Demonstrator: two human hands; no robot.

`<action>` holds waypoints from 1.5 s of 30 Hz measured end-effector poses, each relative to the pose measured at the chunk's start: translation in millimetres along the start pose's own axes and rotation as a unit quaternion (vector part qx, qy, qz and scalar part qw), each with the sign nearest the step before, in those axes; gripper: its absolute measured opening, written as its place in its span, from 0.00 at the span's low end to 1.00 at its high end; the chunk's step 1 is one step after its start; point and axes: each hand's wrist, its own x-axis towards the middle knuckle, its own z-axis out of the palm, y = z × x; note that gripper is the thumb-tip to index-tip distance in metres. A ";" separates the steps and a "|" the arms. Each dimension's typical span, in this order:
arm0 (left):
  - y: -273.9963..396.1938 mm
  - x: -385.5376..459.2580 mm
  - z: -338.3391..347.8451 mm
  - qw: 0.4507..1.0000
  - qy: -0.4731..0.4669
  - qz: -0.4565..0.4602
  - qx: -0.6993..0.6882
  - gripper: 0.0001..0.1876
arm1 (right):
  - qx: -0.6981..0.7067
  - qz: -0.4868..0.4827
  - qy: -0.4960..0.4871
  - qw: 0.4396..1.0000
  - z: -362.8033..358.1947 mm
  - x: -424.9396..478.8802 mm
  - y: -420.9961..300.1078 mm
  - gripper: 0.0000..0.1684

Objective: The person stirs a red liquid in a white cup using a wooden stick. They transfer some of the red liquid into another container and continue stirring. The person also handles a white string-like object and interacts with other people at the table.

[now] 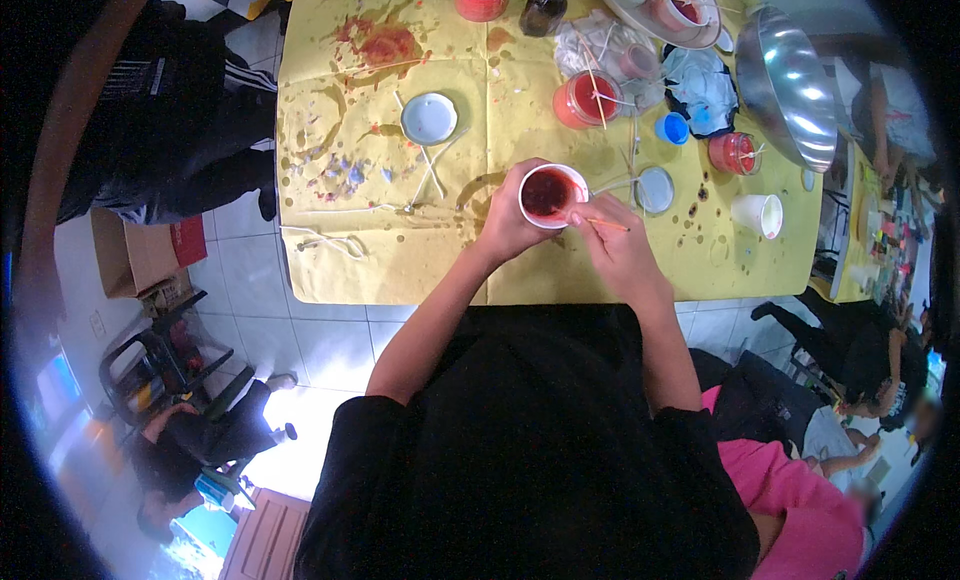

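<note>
My left hand (511, 218) is wrapped around a white cup (577, 179) with dark red liquid (546, 193) in it. In my right hand (621, 251) is a thin wooden stick (611, 225), pinched between thumb and fingers at the cup's right rim. Whether its far end dips into the liquid is hidden by the fingers. Right of the cup lies a round metal lid (657, 190) with white cord beside it. Beyond the hands stands a glass jar (577, 115) with red contents and sticks laid across its mouth.
Yellow paper (517, 272), stained and splattered, covers the table. A metal bowl (787, 92), a blue cup (672, 128), a small red jar (731, 152) and a tipped white cup (750, 211) are at right. Another lid (429, 119) and crossed cords (427, 176) lie left. People are nearby.
</note>
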 end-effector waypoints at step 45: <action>22.1 2.2 0.2 0.996 0.025 0.012 -0.088 0.45 | -0.039 -0.063 0.077 0.994 13.6 9.0 5.0 0.06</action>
